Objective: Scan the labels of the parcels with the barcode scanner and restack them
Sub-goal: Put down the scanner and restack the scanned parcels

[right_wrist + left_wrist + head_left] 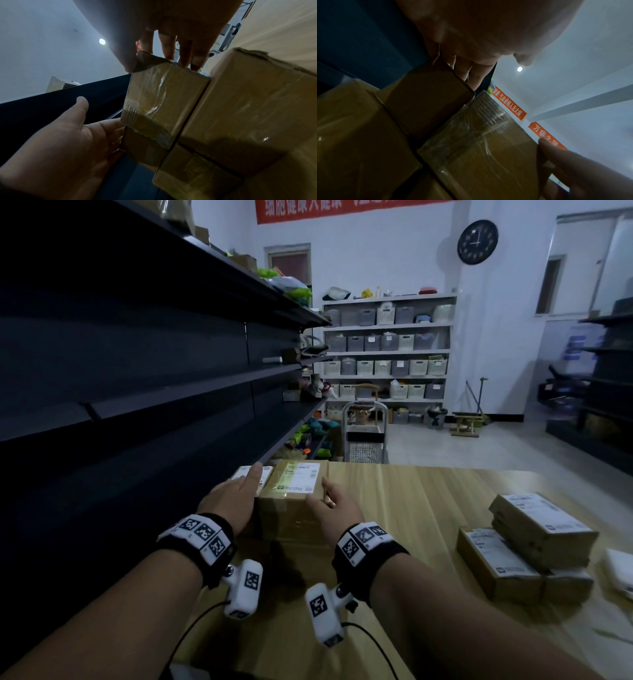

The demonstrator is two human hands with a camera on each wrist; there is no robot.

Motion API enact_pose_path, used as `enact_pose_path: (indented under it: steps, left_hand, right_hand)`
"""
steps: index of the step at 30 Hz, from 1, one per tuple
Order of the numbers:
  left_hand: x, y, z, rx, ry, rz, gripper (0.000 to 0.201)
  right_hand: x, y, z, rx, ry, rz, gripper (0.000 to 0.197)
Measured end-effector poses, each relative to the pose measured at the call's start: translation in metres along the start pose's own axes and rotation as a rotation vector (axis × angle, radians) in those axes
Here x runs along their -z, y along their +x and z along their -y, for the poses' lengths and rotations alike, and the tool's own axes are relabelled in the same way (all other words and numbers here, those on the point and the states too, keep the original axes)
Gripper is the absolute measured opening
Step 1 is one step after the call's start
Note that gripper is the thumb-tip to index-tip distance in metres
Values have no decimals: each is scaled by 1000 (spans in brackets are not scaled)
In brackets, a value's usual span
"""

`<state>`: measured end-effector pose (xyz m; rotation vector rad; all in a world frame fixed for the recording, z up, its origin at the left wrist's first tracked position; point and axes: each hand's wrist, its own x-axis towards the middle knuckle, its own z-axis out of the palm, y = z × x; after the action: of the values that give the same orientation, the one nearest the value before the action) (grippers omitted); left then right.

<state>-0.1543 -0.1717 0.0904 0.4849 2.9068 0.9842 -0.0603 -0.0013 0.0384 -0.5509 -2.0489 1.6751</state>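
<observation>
A brown taped parcel (298, 484) with a white label on top sits on a stack of parcels at the table's far left. My left hand (239, 491) lies with straight fingers against the parcel's left side, above a lower labelled parcel (265, 474). My right hand (329, 498) holds the parcel's right edge. In the right wrist view its thumb (127, 60) presses one face of the parcel (163, 101) and its fingers the face behind. My left hand (68, 142) shows an open palm there. In the left wrist view the parcel (479, 142) fills the middle. No scanner is in view.
A second stack of labelled parcels (534, 539) stands on the wooden table (428, 508) at the right, beside a white object (620, 570) at the frame edge. Dark shelving (137, 371) runs close along the left. A trolley (364, 436) stands beyond the table.
</observation>
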Motion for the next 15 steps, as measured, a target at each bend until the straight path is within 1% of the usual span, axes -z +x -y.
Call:
enact_pose_path:
  steps: [1,3,4,5,6,8,10,11,13,15]
  left_hand:
    - [0,-3,-2,2,-5,21,77]
    - [-1,-9,-6,-42,35,34,71]
    - [-1,-10,-7,-82,25,13,75]
    - [-2,-10,-8,-127,-14,-33,82]
    - [-3,-10,-10,-174,-51,-84,83]
    - [-6,-11,-18,-257,-119,-155,76]
    - [-10,-20,-33,-331,-209,-206,57]
    - [-13,-25,-42,-365,-258,-240,51]
    - [-18,-38,-62,-414,-361,-286,50]
    - [-27,-47,-76,-447,-433,-270,49]
  right_hand:
    - [1,0,-1,-2,3,0,69]
    - [6,-2,0,-3,23,-3,70]
    - [10,-3,2,-3,32,-9,69]
    - [15,-3,3,-4,35,-18,68]
    - [20,-4,4,-3,37,-31,66]
    - [32,-2,4,9,35,-66,63]
    - [44,-2,3,28,46,-102,59]
    - [51,-2,3,35,63,-122,57]
    - [66,-3,0,46,80,-164,54]
    - [82,-6,-5,50,83,-202,52]
